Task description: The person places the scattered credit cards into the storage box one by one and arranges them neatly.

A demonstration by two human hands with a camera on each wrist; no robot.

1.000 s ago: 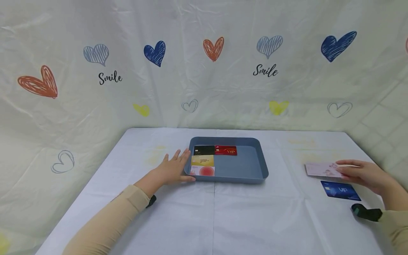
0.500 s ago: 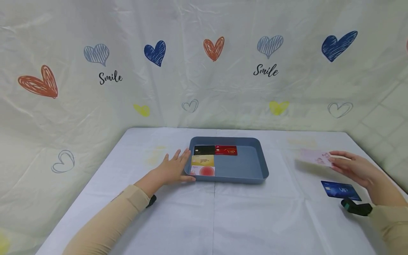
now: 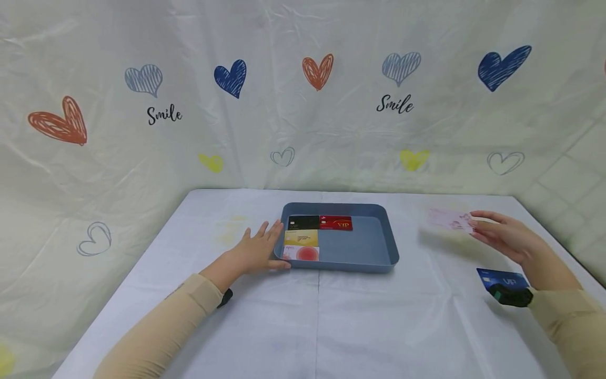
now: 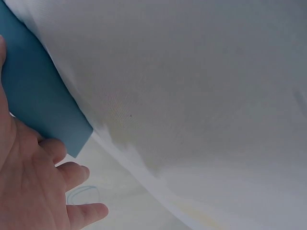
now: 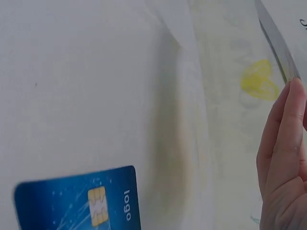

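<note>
Off the table at the right, my right hand (image 3: 508, 238) pinches a pale pink card (image 3: 447, 219) by its right end; the right wrist view shows this card (image 5: 278, 40) nearly edge-on at the fingertips. Below that hand a blue VIP card (image 3: 502, 278) lies on the table, partly covered by the wrist camera. My left hand (image 3: 255, 251), fingers spread, rests against the left side of the blue-grey tray (image 3: 360, 266). Inside the tray lie a black card (image 3: 303, 222), a red VIP card (image 3: 335, 223), a gold card (image 3: 301, 238) and a white card with a red circle (image 3: 303, 253).
A white cloth covers the table (image 3: 360, 326). Behind it hangs a pale curtain (image 3: 350, 126) printed with hearts and the word Smile. A black wrist camera (image 3: 511, 296) sits under the right wrist.
My right hand has lifted the pink card off the table and carried it left and away from me, toward the tray. The left hand and the tray have stayed still.
</note>
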